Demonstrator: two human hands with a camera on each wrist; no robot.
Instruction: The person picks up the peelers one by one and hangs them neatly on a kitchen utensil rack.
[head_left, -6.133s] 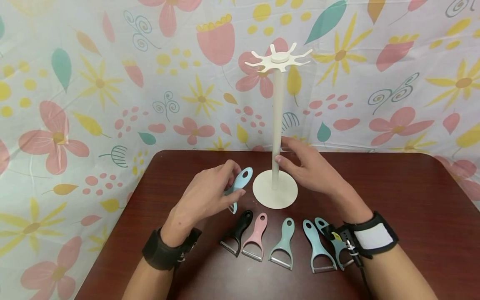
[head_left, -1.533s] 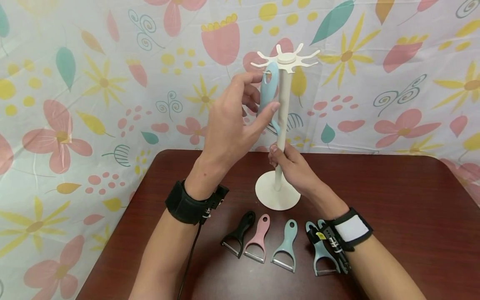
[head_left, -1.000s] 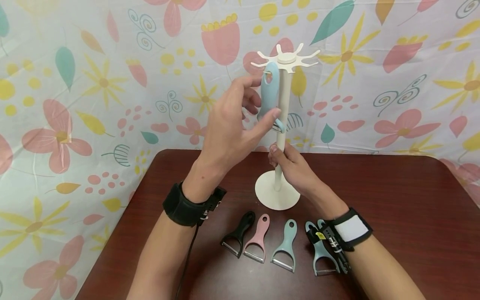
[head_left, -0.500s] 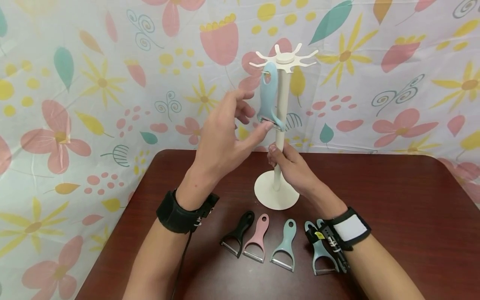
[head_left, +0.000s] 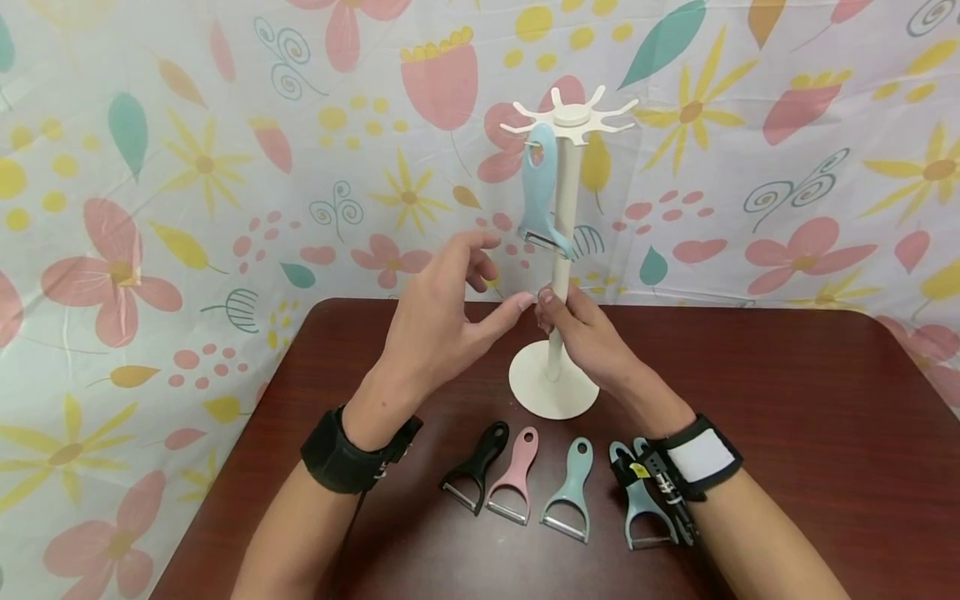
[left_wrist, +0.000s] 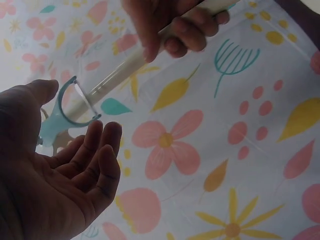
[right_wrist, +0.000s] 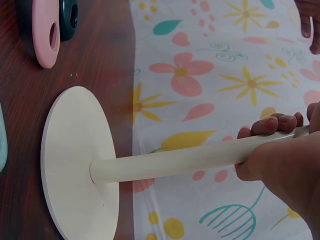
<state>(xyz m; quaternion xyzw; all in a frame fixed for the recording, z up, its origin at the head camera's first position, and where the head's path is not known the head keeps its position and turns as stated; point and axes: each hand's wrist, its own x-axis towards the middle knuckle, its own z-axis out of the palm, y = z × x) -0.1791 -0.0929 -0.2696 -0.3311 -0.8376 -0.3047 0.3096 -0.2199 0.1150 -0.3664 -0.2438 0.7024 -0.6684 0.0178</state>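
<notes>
A light blue peeler hangs by its handle hole from one arm of the white stand, its blade end down beside the pole. My left hand is below and left of it, fingers loosely bent with nothing between them. In the left wrist view the peeler shows beyond the thumb and fingers. My right hand grips the stand's pole above its round base; the right wrist view shows the fingers and thumb of that hand wrapped round the pole.
On the brown table lie a black peeler, a pink peeler and a green peeler. Another blue-green peeler lies partly under the right wrist strap. A flowered cloth hangs behind.
The left hand carried the light blue peeler up from the table to the stand's arm, let go, and moved down and left. The right hand closed round the pole and has since stayed there.
</notes>
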